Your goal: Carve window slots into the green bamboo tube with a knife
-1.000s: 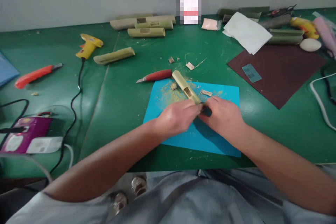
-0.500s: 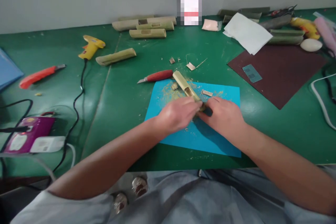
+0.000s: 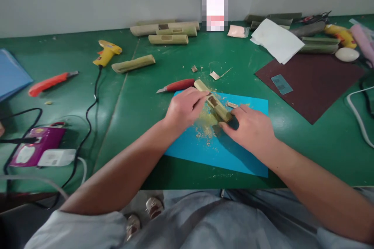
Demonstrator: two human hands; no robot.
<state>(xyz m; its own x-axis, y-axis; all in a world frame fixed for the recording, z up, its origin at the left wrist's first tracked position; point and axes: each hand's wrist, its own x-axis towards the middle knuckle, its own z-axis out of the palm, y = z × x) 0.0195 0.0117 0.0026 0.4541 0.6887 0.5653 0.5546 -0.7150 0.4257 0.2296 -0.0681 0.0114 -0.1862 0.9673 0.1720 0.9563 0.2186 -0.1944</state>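
Observation:
A short bamboo tube with a rectangular opening cut in its side lies slanted over a blue sheet. My right hand grips its near end between thumb and fingers. My left hand is closed, its fingertips pressed to the tube above the opening; a small dark bit shows there, too small to name. Beyond the tube's far end lies a red-handled carving knife. Bamboo dust and a small cut chip are on the sheet.
More bamboo tubes lie at the back, another to the left. A yellow glue gun, red utility knife and purple power box with cables are left. A brown sheet and white paper lie right.
My left hand has moved from the tube's near end up and left along it, uncovering the opening and dust below. My right hand stays at the near end.

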